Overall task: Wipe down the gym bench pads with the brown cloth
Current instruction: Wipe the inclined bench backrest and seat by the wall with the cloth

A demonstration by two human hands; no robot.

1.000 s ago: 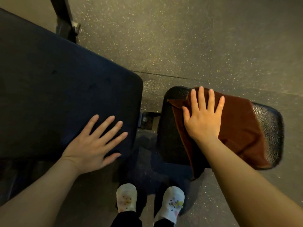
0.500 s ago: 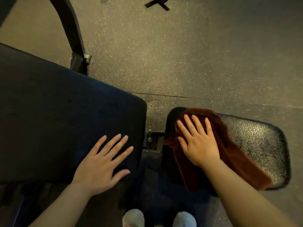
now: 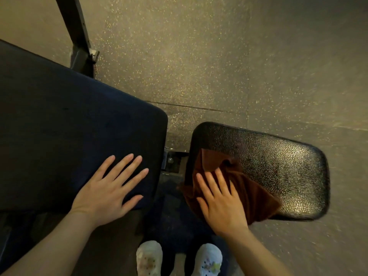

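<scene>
right hand (image 3: 220, 204) lies flat, fingers straight, pressing the brown cloth (image 3: 235, 182) onto the near left part of the small pebbled pad (image 3: 278, 162); left hand (image 3: 111, 188) rests flat on the large dark pad (image 3: 69, 136). soft, light and limp, the cloth likely bunches, so a broad palm press suits better than pinching.

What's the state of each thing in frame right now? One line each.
brown cloth: bunched, lying on the small pad's near left part, pressed under the right hand.
small textured pad: mostly uncovered, glossy.
large dark pad: uncovered, left hand resting on its near corner.
left hand: flat, fingers spread, holding nothing.
right hand: flat, fingers straight, pressing the cloth.
</scene>
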